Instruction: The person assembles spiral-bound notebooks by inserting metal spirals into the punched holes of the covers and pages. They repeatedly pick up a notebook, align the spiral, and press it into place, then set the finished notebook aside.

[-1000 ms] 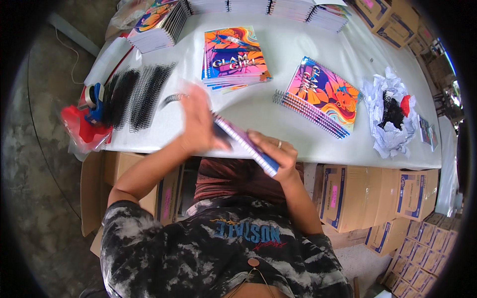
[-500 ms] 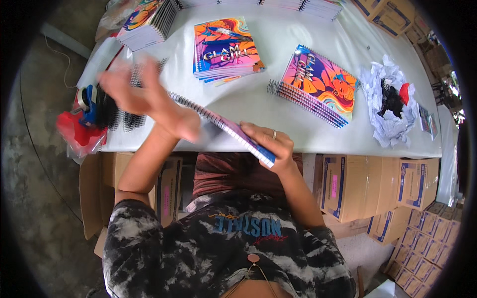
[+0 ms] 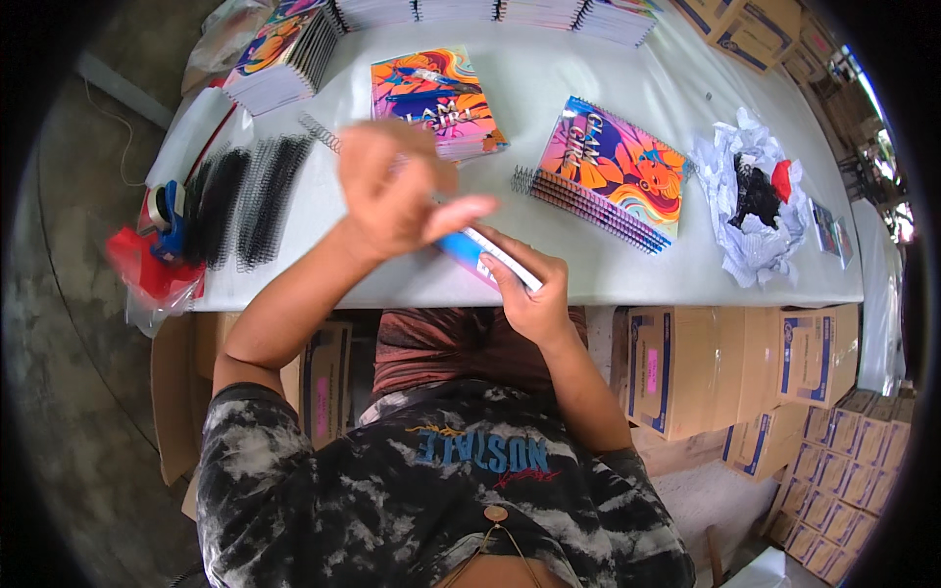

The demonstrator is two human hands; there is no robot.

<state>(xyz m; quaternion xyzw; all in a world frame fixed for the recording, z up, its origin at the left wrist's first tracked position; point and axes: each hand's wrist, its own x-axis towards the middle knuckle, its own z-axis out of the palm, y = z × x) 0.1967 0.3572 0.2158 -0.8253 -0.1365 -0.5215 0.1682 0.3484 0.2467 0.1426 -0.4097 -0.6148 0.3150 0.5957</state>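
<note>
Right hand (image 3: 529, 294) closed in a firm grip around the near end of a thin notebook (image 3: 480, 253) with a blue edge, tilted up off the bench (image 3: 549, 279) at its near edge, probably so the binding edge faces the other hand. Left hand (image 3: 392, 191) raised just above and beside the notebook's far end, blurred, fingers curled with the thumb out to the right; cannot tell whether anything is pinched in that grip. Loose black wire coil (image 3: 319, 132) just beyond it, on the bench.

Within easy reach to the left: a row of black binding coils (image 3: 250, 201) laid side by side, likely as a ready supply. Left again, at the bench's edge, a tape roll in a blue dispenser (image 3: 165, 211) above a red plastic bag (image 3: 147, 274).

Far centre: a stack of bright-covered notebooks (image 3: 431, 98). To the right, another stack, spiral-bound (image 3: 608, 171), coils facing near, seemingly set apart. Far edge lined with more notebook piles (image 3: 284, 54). Right side: crumpled white paper (image 3: 750, 211) with black and red scraps in it. Cardboard boxes (image 3: 725, 367) stacked under and beside the bench.
</note>
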